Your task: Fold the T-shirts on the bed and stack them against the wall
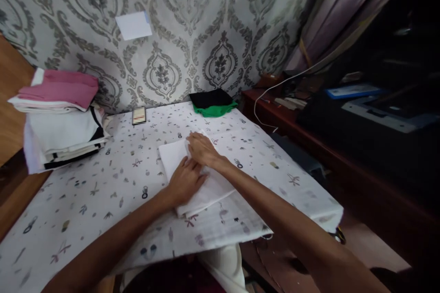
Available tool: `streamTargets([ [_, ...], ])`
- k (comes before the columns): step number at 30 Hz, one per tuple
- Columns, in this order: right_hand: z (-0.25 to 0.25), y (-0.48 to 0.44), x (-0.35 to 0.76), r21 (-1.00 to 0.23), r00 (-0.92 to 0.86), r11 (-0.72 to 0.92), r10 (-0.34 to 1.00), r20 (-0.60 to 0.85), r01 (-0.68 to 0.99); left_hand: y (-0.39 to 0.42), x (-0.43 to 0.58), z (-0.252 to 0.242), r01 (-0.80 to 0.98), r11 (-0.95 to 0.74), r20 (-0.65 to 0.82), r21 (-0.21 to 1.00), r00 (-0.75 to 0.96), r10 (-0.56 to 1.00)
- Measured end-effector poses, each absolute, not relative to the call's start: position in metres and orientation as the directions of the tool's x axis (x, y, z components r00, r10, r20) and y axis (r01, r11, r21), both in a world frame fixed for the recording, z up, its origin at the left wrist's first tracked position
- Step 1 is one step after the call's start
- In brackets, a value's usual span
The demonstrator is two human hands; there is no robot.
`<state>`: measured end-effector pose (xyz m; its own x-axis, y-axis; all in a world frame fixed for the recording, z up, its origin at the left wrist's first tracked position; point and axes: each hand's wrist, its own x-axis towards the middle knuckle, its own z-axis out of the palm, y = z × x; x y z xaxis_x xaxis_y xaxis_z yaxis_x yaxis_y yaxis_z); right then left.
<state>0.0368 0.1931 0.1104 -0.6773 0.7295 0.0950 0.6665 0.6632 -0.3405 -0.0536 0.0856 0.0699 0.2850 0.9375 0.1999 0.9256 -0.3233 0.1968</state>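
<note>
A folded white cloth [170, 155] lies in the middle of a table covered with a white patterned sheet [85, 192]. My left hand [185, 181] lies flat on the near part of the cloth, fingers stretched out. My right hand [202, 149] rests palm down on the far part of the cloth, fingers together and extended toward its left edge. Both hands press on the cloth and hold nothing.
A stack of folded clothes [60, 121], pink on top, stands at the table's left. A black and green folded pile [211, 102] lies at the back by the wall, a small card [139, 115] beside it. A dark wooden shelf [343, 160] with clutter runs along the right.
</note>
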Motion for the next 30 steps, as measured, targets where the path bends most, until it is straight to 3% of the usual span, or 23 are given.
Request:
streamTargets([
  [2,0.098,0.206,0.024,-0.293,-0.645,0.629,0.762,0.051,0.72,0.091,-0.073,0.077,0.923,-0.285,0.248,0.257,0.222,0.943],
  [6,0.068,0.215,0.025,-0.278,-0.628,0.622,0.774,0.079,0.732,0.114,-0.138,0.084,0.925,-0.059,0.357,0.376,-0.087,0.93],
  [10,0.051,0.214,0.026,-0.255,-0.61,0.62,0.782,0.128,0.742,0.142,-0.188,0.076,0.719,0.04,0.144,0.693,-0.193,0.971],
  [13,0.048,0.215,0.024,-0.245,-0.613,0.626,0.778,0.136,0.74,0.153,-0.2,0.07,0.616,0.036,0.047,0.787,-0.119,0.992],
  [23,0.047,0.216,0.025,-0.258,-0.629,0.64,0.766,0.135,0.724,0.164,-0.199,0.076,0.664,0.042,-0.062,0.747,0.007,0.998],
  [26,0.045,0.218,0.026,-0.26,-0.636,0.647,0.76,0.138,0.717,0.158,-0.2,0.072,0.707,0.037,-0.016,0.706,-0.037,0.999],
  [30,0.042,0.218,0.027,-0.262,-0.645,0.657,0.75,0.143,0.706,0.151,-0.197,0.064,0.825,0.011,0.119,0.565,-0.094,0.988],
])
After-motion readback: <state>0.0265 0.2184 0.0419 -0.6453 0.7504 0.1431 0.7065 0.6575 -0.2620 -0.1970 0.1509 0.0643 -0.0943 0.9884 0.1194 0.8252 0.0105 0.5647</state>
